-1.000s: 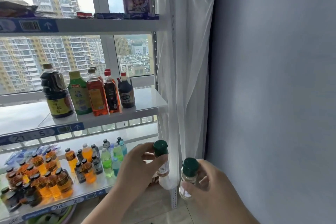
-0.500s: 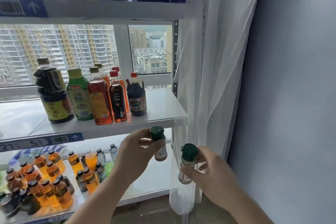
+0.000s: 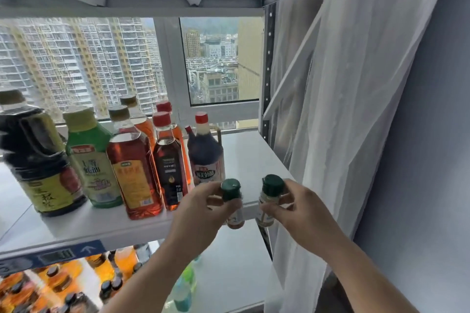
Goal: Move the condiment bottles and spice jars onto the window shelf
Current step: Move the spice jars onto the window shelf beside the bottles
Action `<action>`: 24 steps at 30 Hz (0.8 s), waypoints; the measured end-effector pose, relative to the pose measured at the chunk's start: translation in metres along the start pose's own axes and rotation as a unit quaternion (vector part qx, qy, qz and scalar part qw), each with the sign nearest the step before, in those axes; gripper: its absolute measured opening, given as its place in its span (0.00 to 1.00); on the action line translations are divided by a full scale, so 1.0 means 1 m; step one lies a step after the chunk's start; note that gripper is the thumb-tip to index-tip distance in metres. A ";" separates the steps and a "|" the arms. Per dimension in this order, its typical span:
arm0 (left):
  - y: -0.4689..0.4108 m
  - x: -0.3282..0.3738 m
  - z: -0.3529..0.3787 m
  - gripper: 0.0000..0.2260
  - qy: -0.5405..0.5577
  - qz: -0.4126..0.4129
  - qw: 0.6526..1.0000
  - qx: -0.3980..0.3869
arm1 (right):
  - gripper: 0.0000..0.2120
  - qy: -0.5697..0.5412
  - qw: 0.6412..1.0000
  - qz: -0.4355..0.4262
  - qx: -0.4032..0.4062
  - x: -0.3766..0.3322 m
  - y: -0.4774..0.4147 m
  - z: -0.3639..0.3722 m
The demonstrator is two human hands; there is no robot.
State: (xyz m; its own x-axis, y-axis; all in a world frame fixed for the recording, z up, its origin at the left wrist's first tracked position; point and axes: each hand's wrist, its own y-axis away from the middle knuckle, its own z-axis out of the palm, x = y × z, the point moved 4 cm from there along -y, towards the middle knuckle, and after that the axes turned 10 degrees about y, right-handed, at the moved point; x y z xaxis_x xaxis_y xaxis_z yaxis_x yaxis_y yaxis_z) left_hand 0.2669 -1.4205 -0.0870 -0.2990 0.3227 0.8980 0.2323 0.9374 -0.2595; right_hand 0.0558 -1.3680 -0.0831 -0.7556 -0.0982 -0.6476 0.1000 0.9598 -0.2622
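Each hand grips a green-capped jar (left hand (image 3: 203,213), right hand (image 3: 300,213)); lift both above the shelf (image 3: 244,157) edge, then set them upright beside the bottles (image 3: 142,160).

It looks like a small shop set up in a high-rise room. A metal rack (image 3: 254,160) stands against the window (image 3: 101,58), with a blue barcode label strip (image 3: 50,256) on its near edge. Condiment bottles (image 3: 132,173) sit above, rows of drinks (image 3: 58,279) below.
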 end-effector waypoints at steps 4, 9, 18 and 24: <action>-0.027 -0.010 -0.006 0.09 -0.023 0.004 1.000 0.008 | 0.08 -0.012 1.000 -0.001 -0.005 0.010 -0.046 0.013; -0.046 -0.016 -0.009 0.10 -0.024 -0.012 0.999 0.031 | 0.06 -0.026 0.999 -0.008 -0.036 0.024 -0.103 0.029; -0.051 -0.024 0.000 0.11 -0.026 -0.046 0.997 0.049 | 0.10 -0.007 0.996 -0.018 -0.083 0.039 -0.170 0.054; -0.044 -0.023 0.000 0.12 -0.030 -0.062 0.995 0.069 | 0.13 0.011 0.993 -0.034 -0.115 0.035 -0.193 0.074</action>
State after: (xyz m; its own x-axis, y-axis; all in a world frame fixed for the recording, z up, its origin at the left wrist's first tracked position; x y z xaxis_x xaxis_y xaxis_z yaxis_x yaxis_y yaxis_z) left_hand 0.2635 -1.4694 -0.0967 -0.3739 0.2071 0.9041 0.0614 0.9781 -0.1987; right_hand 0.0579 -1.5760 -0.1085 -0.7697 -0.1619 -0.6176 -0.1007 0.9860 -0.1329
